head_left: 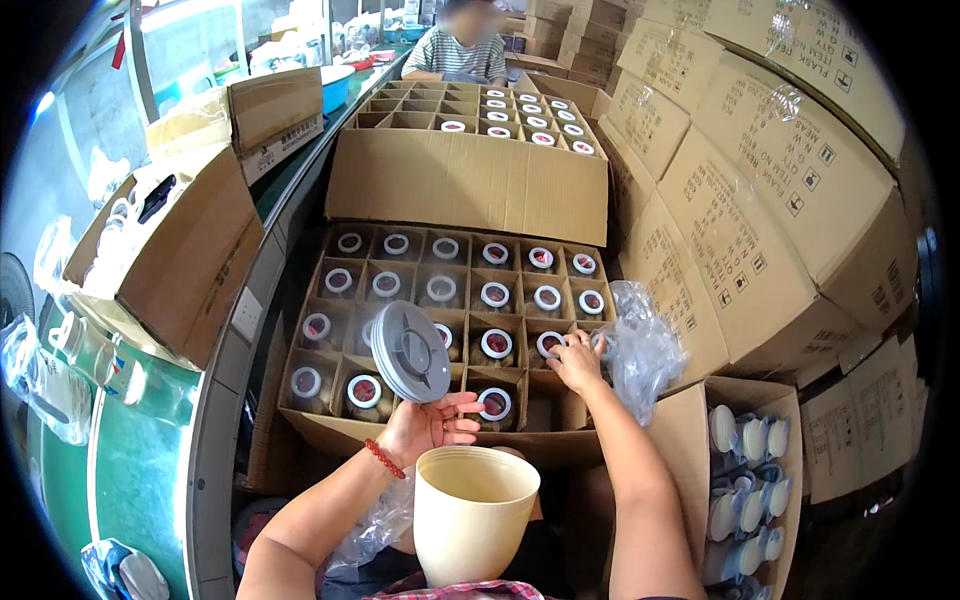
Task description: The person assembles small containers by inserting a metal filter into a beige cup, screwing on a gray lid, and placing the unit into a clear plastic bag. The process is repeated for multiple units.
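Observation:
My left hand (432, 425) is palm up over the near edge of a divided carton (345, 432), fingers stretched out to the right. A tilted stack of round grey plastic lids (412, 350) rests against its thumb side and seems held there; the thumb is hidden. My right hand (575, 362) reaches into a cell near the carton's right side, its fingers bent at the top of a white-rimmed bottle (549, 344). Similar bottles with dark red mouths stand upright in most cells. Below my left hand, a cream plastic pot (476, 515) stands upright between my forearms, its mouth open.
Crumpled clear plastic (642, 335) lies at the carton's right edge. A carton of white-topped bottles (750, 440) is at lower right. Taped cartons (760, 180) form a wall behind it. Beyond stands another divided carton (465, 180), with a person (457, 50) behind. A green bench (145, 470) runs along the left.

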A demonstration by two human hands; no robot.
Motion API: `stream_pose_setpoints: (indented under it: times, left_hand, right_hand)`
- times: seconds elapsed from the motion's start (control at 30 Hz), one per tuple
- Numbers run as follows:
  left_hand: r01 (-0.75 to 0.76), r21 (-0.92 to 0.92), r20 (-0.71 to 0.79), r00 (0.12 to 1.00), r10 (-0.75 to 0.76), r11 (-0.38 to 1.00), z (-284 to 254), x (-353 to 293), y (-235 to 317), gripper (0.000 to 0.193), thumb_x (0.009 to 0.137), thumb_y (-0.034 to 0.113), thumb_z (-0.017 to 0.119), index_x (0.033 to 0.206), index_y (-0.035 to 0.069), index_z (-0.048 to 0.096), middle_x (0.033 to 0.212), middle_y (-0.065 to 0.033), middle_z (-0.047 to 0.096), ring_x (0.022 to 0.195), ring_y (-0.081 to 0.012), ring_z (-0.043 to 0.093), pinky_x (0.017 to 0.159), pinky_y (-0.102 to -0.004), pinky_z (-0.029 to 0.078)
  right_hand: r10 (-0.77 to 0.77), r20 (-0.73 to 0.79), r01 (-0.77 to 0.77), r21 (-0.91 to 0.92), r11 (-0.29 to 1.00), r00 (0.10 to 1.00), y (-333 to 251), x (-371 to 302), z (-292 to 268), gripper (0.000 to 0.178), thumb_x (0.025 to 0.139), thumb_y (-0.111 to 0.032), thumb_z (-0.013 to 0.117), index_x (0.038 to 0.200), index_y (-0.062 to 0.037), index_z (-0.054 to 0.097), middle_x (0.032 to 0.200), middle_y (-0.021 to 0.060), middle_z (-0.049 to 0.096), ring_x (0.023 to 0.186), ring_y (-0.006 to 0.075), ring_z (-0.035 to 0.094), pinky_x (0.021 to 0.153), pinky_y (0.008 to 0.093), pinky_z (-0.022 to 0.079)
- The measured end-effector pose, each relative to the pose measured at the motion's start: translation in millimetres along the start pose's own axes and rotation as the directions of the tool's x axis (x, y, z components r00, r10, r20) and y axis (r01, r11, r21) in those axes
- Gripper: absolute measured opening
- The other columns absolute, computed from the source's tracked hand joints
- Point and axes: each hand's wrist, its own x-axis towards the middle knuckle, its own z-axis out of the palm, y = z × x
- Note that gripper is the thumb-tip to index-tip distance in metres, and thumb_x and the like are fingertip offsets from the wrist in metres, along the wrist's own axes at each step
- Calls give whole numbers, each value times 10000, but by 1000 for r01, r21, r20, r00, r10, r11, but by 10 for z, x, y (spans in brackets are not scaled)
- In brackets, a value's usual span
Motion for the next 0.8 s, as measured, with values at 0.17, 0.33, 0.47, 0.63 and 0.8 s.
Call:
stream_pose_setpoints:
  times: [0.17, 0.33, 0.47, 0.63, 0.8]
  left_hand:
    - [-31, 13, 11, 999, 31, 999, -25, 21, 66, 639, 1007, 516, 255, 1437, 51, 339, 1374, -179, 493, 1078, -343, 617, 954, -465, 504]
    - [-55, 69, 35, 998, 53, 996, -2, 78, 153, 691, 995, 566, 273, 1503, 104, 195, 1430, -200, 420, 1137, -403, 585, 959, -506, 496]
    - [-17, 85, 64, 998, 12, 996, 64, 171, 93, 732, 990, 567, 302, 1543, 161, 45, 1464, -211, 366, 1149, -414, 575, 940, -505, 515]
    - [-35, 55, -45, 998, 37, 998, 261, 225, 183, 733, 971, 608, 299, 1527, 198, 54, 1519, -221, 258, 1174, -447, 545, 930, -530, 518]
    - [-141, 107, -2, 990, 142, 984, 574, 72, 325, 707, 984, 616, 130, 1417, 134, 414, 1382, -115, 519, 1227, -304, 545, 905, -531, 539]
  right_hand:
    - [-105, -47, 104, -12, 994, 993, -33, 9, -232, 227, 821, -314, 698, 975, -148, 717, 1254, 118, 569, 1310, 292, 406, 1121, 650, 63]
    - [-125, -126, 127, 6, 992, 984, -248, -71, -952, 246, 864, -312, 653, 1029, -134, 691, 1272, 148, 549, 1309, 298, 407, 1124, 628, 114]
    - [-360, -328, 322, -164, 932, 873, -565, -284, -1745, 217, 846, -233, 676, 993, -74, 661, 1260, 168, 528, 1292, 316, 418, 1112, 594, 204]
    - [-609, -384, 543, -275, 793, 694, -1243, -754, -2372, 212, 814, -203, 697, 967, -77, 620, 1253, 171, 526, 1269, 336, 444, 1091, 622, 253]
    - [-743, -372, 677, -317, 664, 556, -1574, -1011, -2239, 171, 867, -191, 606, 1022, -121, 584, 1330, 172, 516, 1260, 325, 476, 1071, 628, 295]
